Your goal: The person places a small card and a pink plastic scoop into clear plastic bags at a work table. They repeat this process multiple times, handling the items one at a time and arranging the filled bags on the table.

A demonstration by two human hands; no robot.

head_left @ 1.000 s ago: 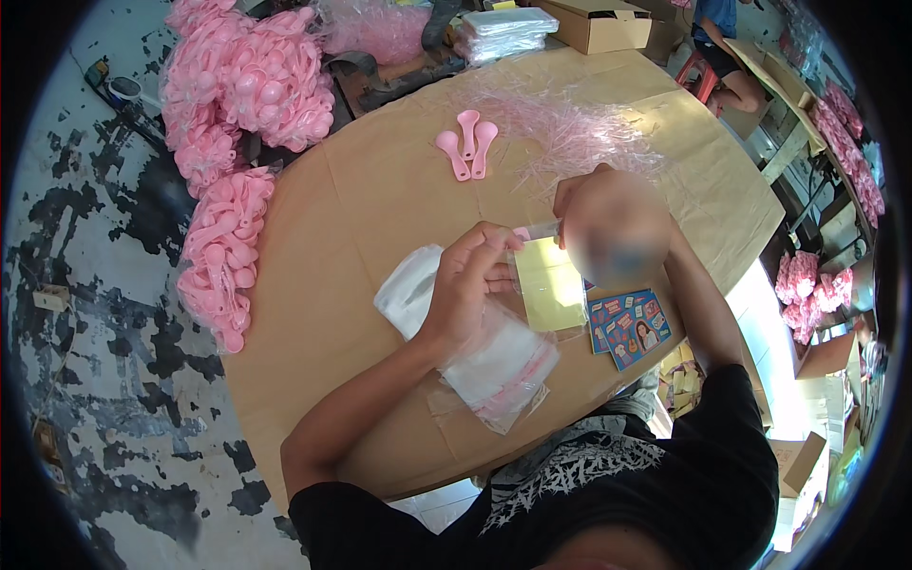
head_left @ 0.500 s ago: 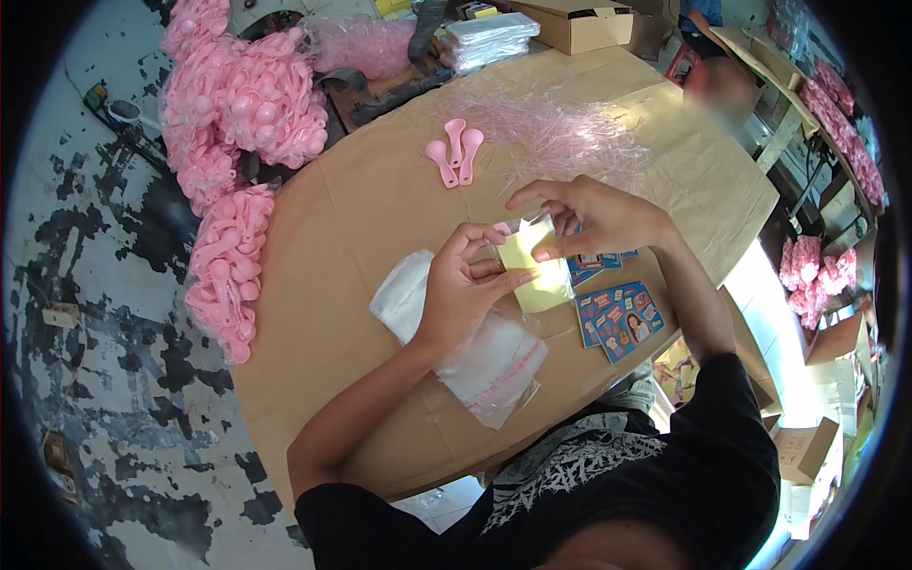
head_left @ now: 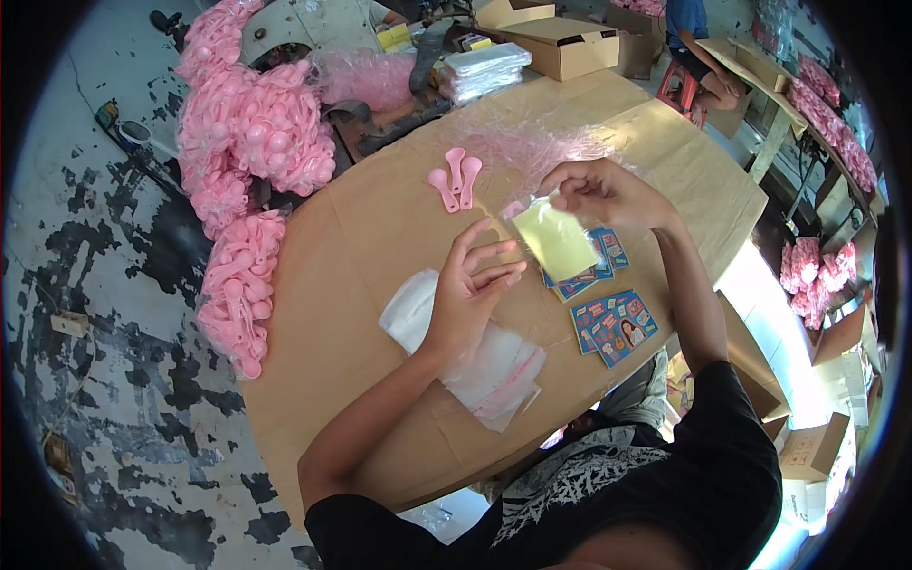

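Observation:
My right hand (head_left: 613, 193) pinches the top edge of a small clear plastic bag with a pale yellow card (head_left: 559, 241) inside. A bit of pink shows at the bag's upper corner. My left hand (head_left: 472, 285) is off the bag, just left of it, with its fingers apart and nothing in them. Below that hand lie flat clear plastic bags (head_left: 499, 372) and a white-looking stack of bags (head_left: 410, 309). Blue printed cards (head_left: 615, 328) rest at the table's near right, with more blue cards (head_left: 613, 249) partly hidden behind the held bag. Three pink scoops (head_left: 456, 180) lie farther off.
Thin pink plastic strips (head_left: 532, 142) spread across the table's far side. Bulging bags of pink scoops (head_left: 242, 285) crowd the left edge. At the back are stacked clear packs (head_left: 484, 71) and a cardboard box (head_left: 570, 52). Another person sits on a red stool (head_left: 678, 85) at the far right.
My left hand has let go of the bag and opened. My right hand alone now holds it, moved slightly up and to the right, and the bag has tilted.

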